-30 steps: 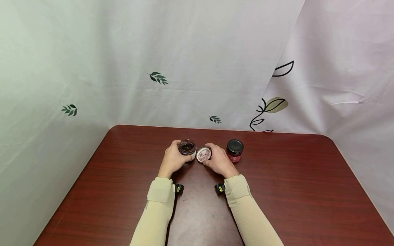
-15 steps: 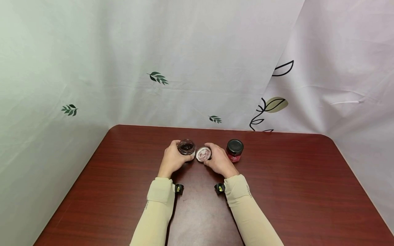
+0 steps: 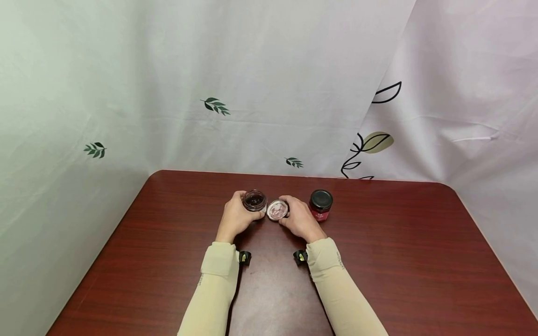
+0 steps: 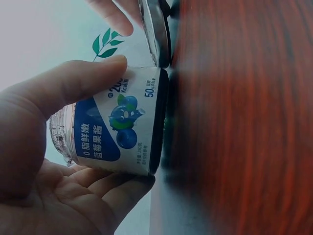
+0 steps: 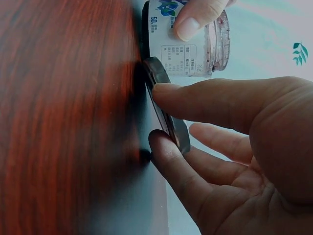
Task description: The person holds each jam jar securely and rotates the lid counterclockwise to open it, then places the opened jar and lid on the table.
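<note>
My left hand grips an uncapped glass jam jar with dark contents. The jar stands upright on the table, its white and blue label showing blueberries in the left wrist view. Just right of it, my right hand pinches the jar's lid between thumb and fingers. Pale smears cover the lid's inner face, which points upward. Seen from the right wrist, the lid tilts, with its near-jar edge close to the jar's base; whether they touch I cannot tell.
A second jar, with a black lid and red label, stands capped just beyond my right hand. The reddish-brown wooden table reaches back to a white curtain printed with leaves.
The jam jar and the lid have shifted very slightly to the left. Both hands keep the same hold, and the second jar stays in place.
</note>
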`<action>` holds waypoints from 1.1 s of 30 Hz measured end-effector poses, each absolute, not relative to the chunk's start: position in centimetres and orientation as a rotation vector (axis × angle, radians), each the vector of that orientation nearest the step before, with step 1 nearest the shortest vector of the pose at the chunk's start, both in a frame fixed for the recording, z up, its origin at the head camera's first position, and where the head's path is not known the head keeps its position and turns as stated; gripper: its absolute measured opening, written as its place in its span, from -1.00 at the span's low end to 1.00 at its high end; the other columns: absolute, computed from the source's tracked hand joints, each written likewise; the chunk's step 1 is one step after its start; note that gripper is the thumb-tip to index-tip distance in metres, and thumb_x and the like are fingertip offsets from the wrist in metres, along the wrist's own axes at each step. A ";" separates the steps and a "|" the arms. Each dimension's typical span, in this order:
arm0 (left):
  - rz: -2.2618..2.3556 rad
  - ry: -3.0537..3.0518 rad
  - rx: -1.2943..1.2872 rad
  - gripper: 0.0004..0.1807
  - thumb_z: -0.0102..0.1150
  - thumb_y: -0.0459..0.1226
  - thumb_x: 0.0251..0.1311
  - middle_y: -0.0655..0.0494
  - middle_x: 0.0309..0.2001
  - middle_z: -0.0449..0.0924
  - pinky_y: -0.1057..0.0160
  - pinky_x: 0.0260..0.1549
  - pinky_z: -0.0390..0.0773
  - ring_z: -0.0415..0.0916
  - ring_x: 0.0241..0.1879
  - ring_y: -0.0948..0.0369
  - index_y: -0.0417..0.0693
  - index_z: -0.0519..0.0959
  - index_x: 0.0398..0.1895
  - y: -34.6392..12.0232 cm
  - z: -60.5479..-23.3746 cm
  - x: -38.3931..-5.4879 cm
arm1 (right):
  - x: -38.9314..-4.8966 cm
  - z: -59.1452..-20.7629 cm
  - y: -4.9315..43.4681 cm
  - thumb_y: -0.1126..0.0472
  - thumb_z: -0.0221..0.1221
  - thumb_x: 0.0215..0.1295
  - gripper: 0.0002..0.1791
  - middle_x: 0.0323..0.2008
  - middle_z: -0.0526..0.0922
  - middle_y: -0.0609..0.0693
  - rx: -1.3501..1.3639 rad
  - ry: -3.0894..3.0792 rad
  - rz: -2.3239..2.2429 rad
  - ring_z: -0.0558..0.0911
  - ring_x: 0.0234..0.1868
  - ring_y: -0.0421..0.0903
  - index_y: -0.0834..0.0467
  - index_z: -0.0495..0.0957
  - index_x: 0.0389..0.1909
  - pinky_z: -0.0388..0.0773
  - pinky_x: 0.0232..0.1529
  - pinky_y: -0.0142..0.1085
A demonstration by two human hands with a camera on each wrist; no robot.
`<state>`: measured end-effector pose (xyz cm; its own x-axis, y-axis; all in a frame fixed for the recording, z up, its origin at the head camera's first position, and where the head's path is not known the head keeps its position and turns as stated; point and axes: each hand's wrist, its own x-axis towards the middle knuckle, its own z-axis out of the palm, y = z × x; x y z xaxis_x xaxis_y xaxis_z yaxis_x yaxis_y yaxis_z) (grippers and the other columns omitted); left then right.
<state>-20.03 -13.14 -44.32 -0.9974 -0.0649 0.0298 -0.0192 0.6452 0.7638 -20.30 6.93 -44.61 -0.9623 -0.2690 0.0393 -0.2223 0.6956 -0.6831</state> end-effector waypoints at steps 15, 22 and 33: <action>-1.301 -2.809 0.094 -0.14 0.61 -0.22 -0.17 -0.22 0.07 0.59 -0.09 0.11 0.47 0.54 0.11 -0.12 -0.29 0.39 0.24 -13.2 -44.5 -20.2 | -20.1 -44.6 7.0 0.39 0.45 0.06 -0.21 0.22 0.56 0.21 -0.398 2.829 -1.132 0.55 0.21 0.10 0.29 0.37 0.36 0.47 0.20 -0.05; -1.303 -2.806 0.097 -0.14 0.61 -0.23 -0.17 -0.22 0.07 0.59 -0.09 0.12 0.47 0.54 0.11 -0.12 -0.29 0.39 0.24 -13.2 -44.5 -20.1 | -20.0 -44.6 7.0 0.40 0.45 0.05 -0.21 0.22 0.56 0.21 -0.380 2.826 -1.122 0.55 0.21 0.10 0.28 0.38 0.34 0.47 0.20 -0.05; -1.315 -2.806 0.104 -0.13 0.61 -0.23 -0.16 -0.22 0.07 0.59 -0.09 0.11 0.48 0.54 0.10 -0.12 -0.28 0.38 0.25 -13.1 -44.3 -20.0 | -20.0 -44.5 6.9 0.40 0.45 0.05 -0.22 0.21 0.56 0.21 -0.361 2.836 -1.083 0.53 0.24 0.10 0.29 0.39 0.34 0.45 0.23 -0.05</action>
<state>-20.01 -13.12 -44.29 -0.9969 -0.0777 0.0085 -0.0432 0.6380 0.7688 -20.02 6.91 -44.52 -0.9685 -0.2488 0.0053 -0.1889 0.7214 -0.6663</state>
